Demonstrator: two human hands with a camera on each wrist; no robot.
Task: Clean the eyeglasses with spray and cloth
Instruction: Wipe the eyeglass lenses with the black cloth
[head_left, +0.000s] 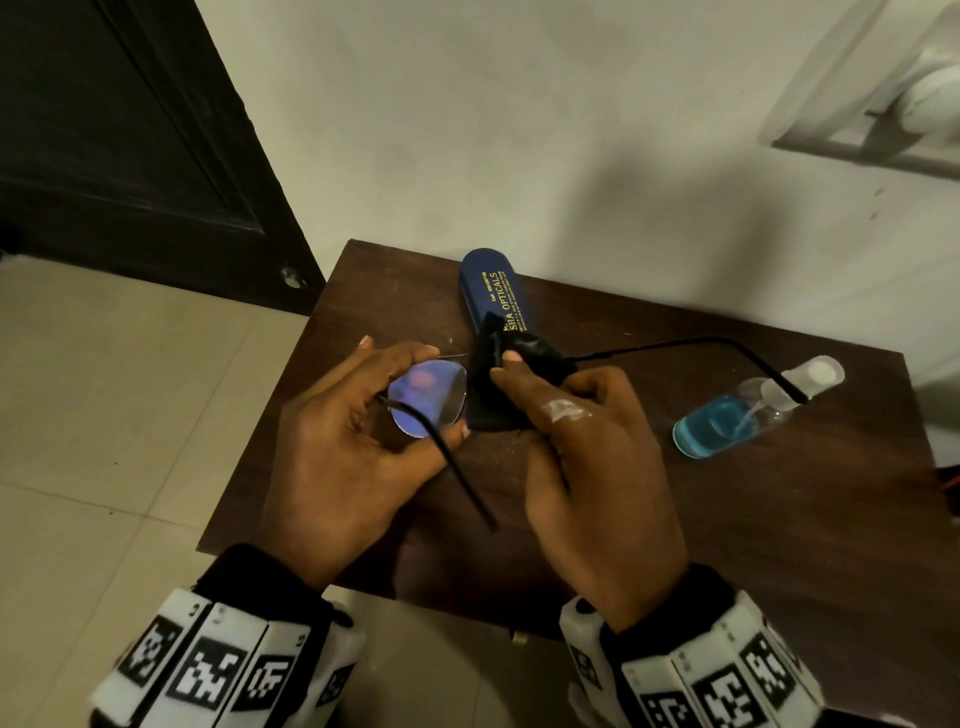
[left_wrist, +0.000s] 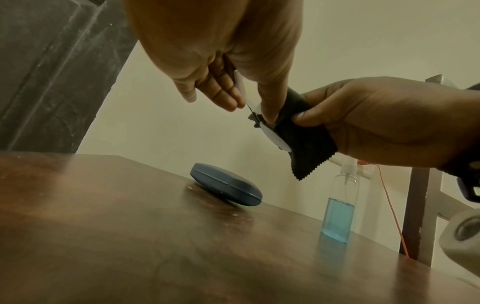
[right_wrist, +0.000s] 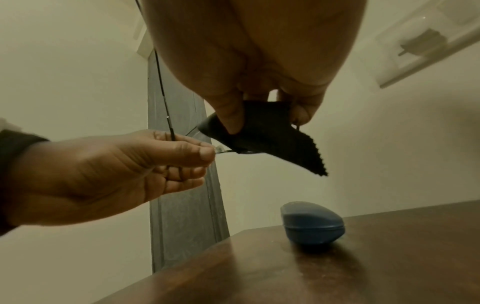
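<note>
Black cloth (head_left: 511, 384) pinched over one lens by right hand (head_left: 587, 467); left hand (head_left: 337, 452) fingers grip eyeglasses (head_left: 428, 397).

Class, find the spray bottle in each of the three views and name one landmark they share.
Head: spray bottle at right on the table.
Left wrist: lower right, standing upright.
Right wrist: not in view.
Shared landmark: the blue glasses case.
</note>
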